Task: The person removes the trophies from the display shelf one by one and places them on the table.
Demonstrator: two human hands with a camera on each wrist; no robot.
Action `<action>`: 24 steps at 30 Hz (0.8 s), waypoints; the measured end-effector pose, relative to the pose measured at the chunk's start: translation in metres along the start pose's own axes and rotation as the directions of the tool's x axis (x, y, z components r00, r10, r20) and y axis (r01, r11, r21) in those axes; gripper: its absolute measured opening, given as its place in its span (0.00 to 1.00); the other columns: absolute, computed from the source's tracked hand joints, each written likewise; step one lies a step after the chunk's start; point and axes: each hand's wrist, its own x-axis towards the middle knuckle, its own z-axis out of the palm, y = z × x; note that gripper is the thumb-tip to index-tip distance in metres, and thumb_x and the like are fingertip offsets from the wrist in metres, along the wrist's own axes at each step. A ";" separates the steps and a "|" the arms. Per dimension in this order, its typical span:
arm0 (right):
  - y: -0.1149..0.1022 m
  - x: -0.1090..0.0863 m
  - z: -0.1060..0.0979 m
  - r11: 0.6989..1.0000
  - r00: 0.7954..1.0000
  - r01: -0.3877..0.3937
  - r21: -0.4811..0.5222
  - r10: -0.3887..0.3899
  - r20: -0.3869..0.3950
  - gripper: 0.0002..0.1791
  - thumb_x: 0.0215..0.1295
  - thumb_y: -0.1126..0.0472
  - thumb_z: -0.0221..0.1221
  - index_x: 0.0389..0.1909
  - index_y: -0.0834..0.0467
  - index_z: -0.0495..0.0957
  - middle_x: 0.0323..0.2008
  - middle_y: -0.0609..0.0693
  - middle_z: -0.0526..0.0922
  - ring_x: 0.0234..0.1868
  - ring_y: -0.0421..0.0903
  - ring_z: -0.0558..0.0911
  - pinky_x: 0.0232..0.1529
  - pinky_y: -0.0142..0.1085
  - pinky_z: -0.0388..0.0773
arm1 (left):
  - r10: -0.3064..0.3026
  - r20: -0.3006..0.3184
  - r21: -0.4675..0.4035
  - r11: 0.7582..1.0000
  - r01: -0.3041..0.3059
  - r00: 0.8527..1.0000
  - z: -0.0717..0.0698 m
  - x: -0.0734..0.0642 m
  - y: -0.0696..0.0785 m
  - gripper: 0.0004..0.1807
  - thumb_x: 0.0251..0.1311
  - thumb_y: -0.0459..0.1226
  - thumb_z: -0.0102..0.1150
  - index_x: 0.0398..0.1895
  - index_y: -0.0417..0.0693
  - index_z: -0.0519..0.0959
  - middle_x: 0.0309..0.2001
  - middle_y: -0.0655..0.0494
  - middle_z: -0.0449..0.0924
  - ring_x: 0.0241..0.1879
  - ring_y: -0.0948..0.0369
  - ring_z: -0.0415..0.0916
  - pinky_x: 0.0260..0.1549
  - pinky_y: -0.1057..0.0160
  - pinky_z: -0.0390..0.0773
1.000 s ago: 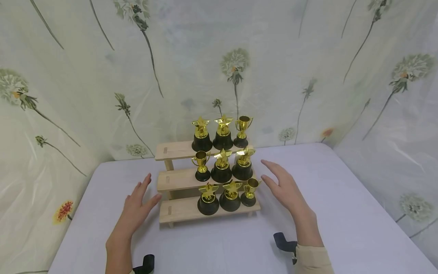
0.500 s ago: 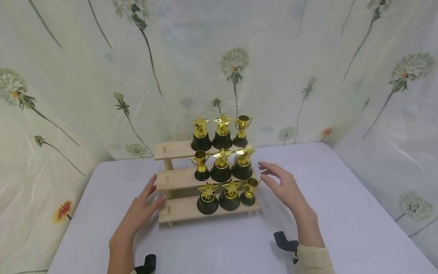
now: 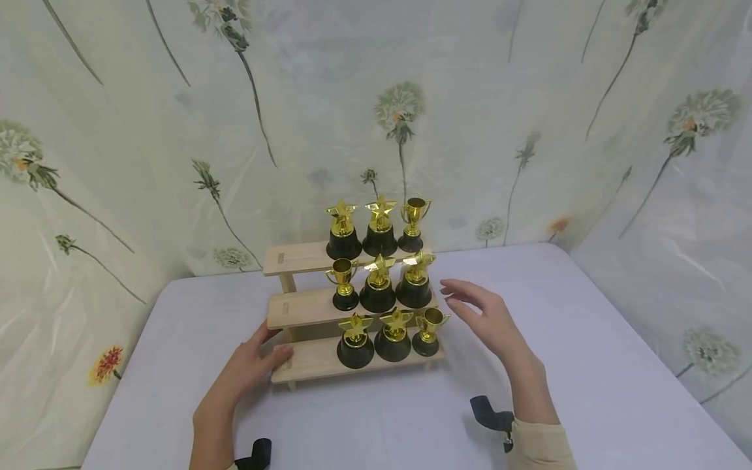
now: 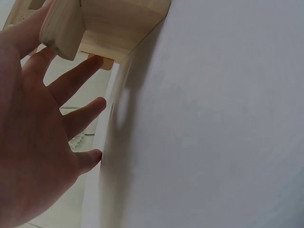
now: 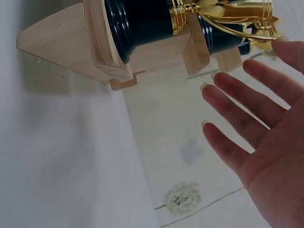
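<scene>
Nine trophies (image 3: 378, 297) are stood upright on the stand (image 3: 305, 307), three per row; no leftovers are seen. Left grip (image 3: 243, 371): spread, unclosed, thumb over lowest shelf (image 3: 320, 358). Right grip (image 3: 486, 320): loosely curved, empty.

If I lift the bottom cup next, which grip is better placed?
Probably the right grip: it's open beside the right end of the stand, close to that cup. The left grip is at the opposite end, farther off.

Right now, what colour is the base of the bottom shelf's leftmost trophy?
The base is black, clearest in the head view.
</scene>
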 end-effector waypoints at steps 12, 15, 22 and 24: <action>-0.013 -0.002 -0.002 0.999 0.996 0.007 0.053 -0.011 0.084 0.21 0.69 0.57 0.61 0.62 0.54 0.77 0.47 0.48 0.87 0.48 0.36 0.83 0.53 0.34 0.81 | -0.027 0.031 0.034 0.999 0.026 0.999 0.006 0.002 0.001 0.45 0.61 0.66 0.54 0.75 0.51 0.62 0.76 0.46 0.60 0.74 0.26 0.36 0.69 0.25 0.41; -0.016 -0.002 -0.001 0.998 0.994 0.014 0.063 -0.021 0.111 0.22 0.68 0.58 0.61 0.62 0.56 0.77 0.47 0.48 0.87 0.47 0.36 0.83 0.52 0.35 0.82 | -0.030 0.037 0.034 0.999 0.029 0.999 0.006 0.001 0.001 0.45 0.61 0.66 0.54 0.75 0.51 0.62 0.76 0.46 0.60 0.74 0.25 0.36 0.69 0.25 0.41; -0.018 -0.003 0.000 0.998 0.984 -0.013 0.055 0.003 0.179 0.23 0.65 0.55 0.65 0.61 0.53 0.78 0.52 0.47 0.85 0.48 0.40 0.82 0.53 0.41 0.81 | -0.013 0.040 0.042 0.999 0.011 0.999 0.005 0.002 0.001 0.44 0.62 0.65 0.54 0.74 0.51 0.62 0.76 0.46 0.60 0.75 0.27 0.37 0.70 0.26 0.40; -0.018 -0.003 0.000 0.999 0.983 -0.027 0.046 0.018 0.185 0.23 0.64 0.54 0.65 0.60 0.51 0.79 0.53 0.47 0.85 0.48 0.40 0.81 0.54 0.45 0.80 | -0.009 0.041 0.043 0.999 0.007 0.999 0.005 0.002 0.001 0.44 0.62 0.65 0.54 0.74 0.50 0.62 0.76 0.45 0.60 0.75 0.27 0.37 0.70 0.26 0.40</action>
